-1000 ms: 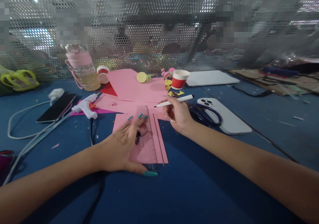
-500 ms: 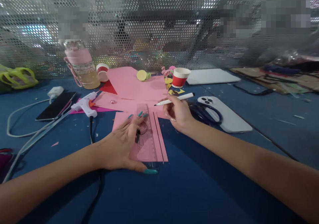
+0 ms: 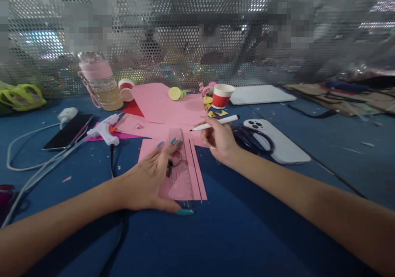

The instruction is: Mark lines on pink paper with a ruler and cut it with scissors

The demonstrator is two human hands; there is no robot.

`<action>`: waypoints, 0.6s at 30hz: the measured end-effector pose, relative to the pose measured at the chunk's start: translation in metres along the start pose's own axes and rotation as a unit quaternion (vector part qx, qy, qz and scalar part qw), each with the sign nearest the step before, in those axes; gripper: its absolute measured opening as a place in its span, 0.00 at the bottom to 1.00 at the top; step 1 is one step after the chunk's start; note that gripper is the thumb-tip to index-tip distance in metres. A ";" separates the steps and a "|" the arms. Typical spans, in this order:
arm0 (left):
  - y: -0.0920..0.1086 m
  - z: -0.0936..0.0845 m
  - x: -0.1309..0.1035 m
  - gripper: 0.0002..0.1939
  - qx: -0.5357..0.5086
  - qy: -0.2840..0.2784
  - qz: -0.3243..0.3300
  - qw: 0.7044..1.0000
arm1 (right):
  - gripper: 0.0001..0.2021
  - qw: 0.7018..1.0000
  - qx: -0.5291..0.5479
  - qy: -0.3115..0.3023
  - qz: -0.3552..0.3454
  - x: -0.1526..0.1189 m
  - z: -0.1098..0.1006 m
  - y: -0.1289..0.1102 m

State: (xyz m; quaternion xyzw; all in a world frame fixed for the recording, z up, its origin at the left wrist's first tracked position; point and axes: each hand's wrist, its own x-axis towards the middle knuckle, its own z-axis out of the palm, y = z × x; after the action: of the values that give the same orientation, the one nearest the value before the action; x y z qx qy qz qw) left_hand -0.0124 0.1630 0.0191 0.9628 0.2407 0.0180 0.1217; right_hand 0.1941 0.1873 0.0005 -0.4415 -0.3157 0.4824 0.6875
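A dark blue tabletop (image 3: 216,240) stretches before you, backed across twelve o'clock by a grey perforated screen (image 3: 185,18); blurred lights and shapes show through its holes. Small paper scraps speckle the blue surface.

From your seat, at eleven o'clock, stand a pink-lidded bottle (image 3: 100,79) and, nearer, a white glue gun (image 3: 105,131). A black phone (image 3: 69,132) lies at ten. At twelve, large pink paper (image 3: 173,108) spreads near the screen, with a red-and-white paper cup (image 3: 222,96) to its right. At one, a white phone (image 3: 280,147) lies beside dark blue loops (image 3: 254,143) that overlap it. Brown cardboard (image 3: 304,92), cluttered with odds and ends, is at two.

Straight ahead and close, at twelve, lies a smaller pink sheet (image 3: 145,147) with two dark lines running lengthwise near its right edge. A clear ruler (image 3: 182,186) lies on it, left of those lines, its near end past the paper.

Your left hand (image 3: 148,178) reaches in from the lower left, palm down, its grip wide: teal-nailed fingertips touch the ruler's far half, the thumb stretched right by its near end. Your right hand (image 3: 220,139) comes from the lower right, its grip narrow around a white marker (image 3: 228,119), which slants with the dark tip pointing left, above the pink paper.
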 end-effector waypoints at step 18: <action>-0.007 0.008 -0.002 0.58 0.008 0.025 0.022 0.999 | 0.11 0.999 0.004 0.028 -0.019 -0.001 0.001 0.001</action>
State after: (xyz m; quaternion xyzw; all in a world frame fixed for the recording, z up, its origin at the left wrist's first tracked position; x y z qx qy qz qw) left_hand -0.0170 0.1661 0.0097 0.9681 0.2221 0.0428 0.1079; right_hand 0.1923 0.1866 -0.0002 -0.4458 -0.3025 0.4584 0.7069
